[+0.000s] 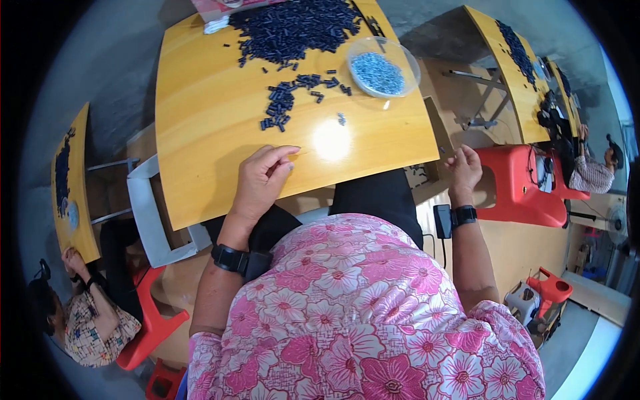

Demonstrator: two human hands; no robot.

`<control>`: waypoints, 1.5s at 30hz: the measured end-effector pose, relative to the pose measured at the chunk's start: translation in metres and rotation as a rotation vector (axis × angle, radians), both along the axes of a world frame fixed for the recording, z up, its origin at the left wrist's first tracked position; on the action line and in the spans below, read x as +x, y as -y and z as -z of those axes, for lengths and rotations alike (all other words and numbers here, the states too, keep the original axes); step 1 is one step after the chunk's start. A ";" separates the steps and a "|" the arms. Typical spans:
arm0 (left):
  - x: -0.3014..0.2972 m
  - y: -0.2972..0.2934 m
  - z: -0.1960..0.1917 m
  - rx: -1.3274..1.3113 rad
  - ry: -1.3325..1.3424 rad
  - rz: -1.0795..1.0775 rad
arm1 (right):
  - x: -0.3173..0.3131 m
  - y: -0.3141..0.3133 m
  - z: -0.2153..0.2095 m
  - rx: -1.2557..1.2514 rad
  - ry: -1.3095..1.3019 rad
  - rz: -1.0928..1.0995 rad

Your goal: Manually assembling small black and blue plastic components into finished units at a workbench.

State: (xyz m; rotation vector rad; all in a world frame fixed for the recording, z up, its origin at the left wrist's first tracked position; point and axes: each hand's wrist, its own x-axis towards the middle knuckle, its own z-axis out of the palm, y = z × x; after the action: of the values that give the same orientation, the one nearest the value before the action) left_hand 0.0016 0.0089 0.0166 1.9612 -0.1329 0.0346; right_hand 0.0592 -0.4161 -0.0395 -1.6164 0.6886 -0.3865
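Note:
My left hand point(261, 179) rests on the near part of a yellow wooden table point(207, 120), fingers curled loosely, holding nothing that I can see. My right hand point(463, 168) hangs off the table's right edge over a cardboard box point(427, 175), fingers bent; whether it holds anything is hidden. Both wrists wear black bands. A large heap of small dark blue pieces point(293, 27) lies at the far side of the table. A smaller cluster point(283, 100) lies nearer. A clear round bowl point(383, 68) holds small light blue parts.
A red plastic stool point(523, 183) stands to my right, and a white-framed box point(150, 213) to my left. Other yellow tables with dark pieces stand at the left point(70, 180) and the far right point(513, 67). One person sits at each.

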 end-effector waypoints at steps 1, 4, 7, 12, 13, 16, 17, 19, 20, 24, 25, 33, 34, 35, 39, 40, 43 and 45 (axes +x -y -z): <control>-0.002 -0.001 0.005 -0.012 0.030 -0.027 | 0.001 -0.012 -0.012 -0.003 0.019 0.000; -0.005 -0.002 0.007 -0.001 0.041 -0.075 | 0.006 -0.046 -0.044 -0.024 0.153 -0.128; -0.004 -0.002 0.010 0.015 0.068 -0.072 | 0.010 -0.079 -0.061 -0.146 0.250 -0.365; -0.004 -0.004 0.010 0.019 0.012 -0.079 | 0.020 -0.154 -0.085 -0.566 0.290 -0.906; -0.004 -0.004 0.011 -0.003 0.016 -0.078 | 0.025 -0.168 -0.088 -0.608 0.238 -0.943; -0.004 -0.005 0.013 0.011 0.020 -0.086 | 0.047 -0.205 -0.086 -0.771 0.247 -1.021; -0.004 -0.005 0.012 0.010 0.020 -0.090 | 0.054 -0.213 -0.084 -0.892 0.309 -1.050; -0.004 -0.005 0.011 -0.005 0.023 -0.086 | 0.069 -0.225 -0.073 -0.927 0.361 -1.088; -0.003 -0.005 0.011 -0.010 0.023 -0.088 | 0.073 -0.228 -0.069 -0.963 0.410 -1.115; -0.003 -0.005 0.010 -0.040 0.029 -0.079 | 0.077 -0.242 -0.070 -1.087 0.308 -1.072; -0.003 -0.005 0.009 -0.047 0.026 -0.078 | 0.077 -0.243 -0.069 -1.088 0.306 -1.078; -0.002 -0.005 0.009 -0.071 0.027 -0.070 | 0.085 -0.243 -0.066 -1.175 0.235 -1.094; -0.001 -0.004 0.008 -0.064 0.037 -0.061 | 0.086 -0.241 -0.065 -1.180 0.234 -1.090; -0.002 -0.004 0.008 -0.069 0.041 -0.057 | 0.087 -0.239 -0.062 -1.216 0.268 -1.117; -0.002 -0.003 0.013 -0.092 0.063 -0.074 | 0.085 -0.242 -0.051 -1.366 0.392 -1.176; -0.004 -0.005 0.014 -0.084 0.044 -0.094 | 0.081 -0.249 -0.056 -1.409 0.491 -1.155; -0.005 -0.006 0.011 -0.047 0.043 -0.087 | 0.076 -0.249 -0.056 -1.457 0.566 -1.166; -0.005 -0.006 0.010 -0.040 0.041 -0.091 | 0.075 -0.249 -0.055 -1.483 0.585 -1.207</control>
State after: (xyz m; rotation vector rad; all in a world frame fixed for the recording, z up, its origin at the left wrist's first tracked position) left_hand -0.0034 0.0147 0.0068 1.9261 -0.0692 0.1362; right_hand 0.1341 -0.1674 0.0155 -2.6667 -1.3752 -0.4107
